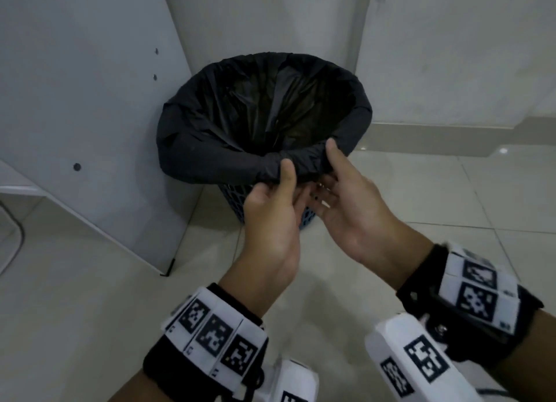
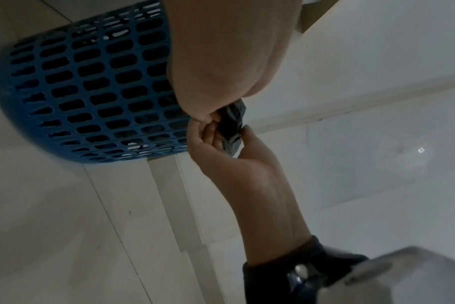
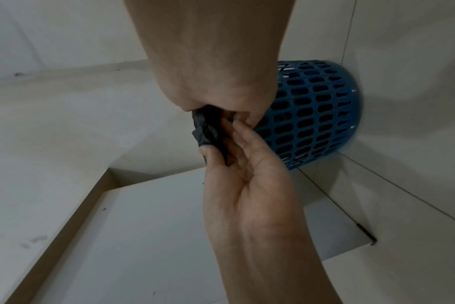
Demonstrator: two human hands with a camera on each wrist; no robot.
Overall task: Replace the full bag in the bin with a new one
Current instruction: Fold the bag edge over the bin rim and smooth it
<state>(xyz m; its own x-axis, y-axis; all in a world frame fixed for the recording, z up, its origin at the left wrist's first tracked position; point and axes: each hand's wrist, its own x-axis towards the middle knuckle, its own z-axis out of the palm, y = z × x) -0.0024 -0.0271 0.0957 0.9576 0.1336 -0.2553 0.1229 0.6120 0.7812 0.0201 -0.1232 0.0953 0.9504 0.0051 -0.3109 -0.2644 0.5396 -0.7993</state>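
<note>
The blue bin (image 1: 240, 203) stands on the floor just in front of both hands. A black bag (image 1: 264, 112) lines it, folded over the rim. The left hand (image 1: 270, 218) pinches the near edge of the bag with its thumb on top. The right hand (image 1: 346, 203) pinches the same bunched edge just beside it. A white board (image 1: 90, 100) stands left of the hands.
</note>
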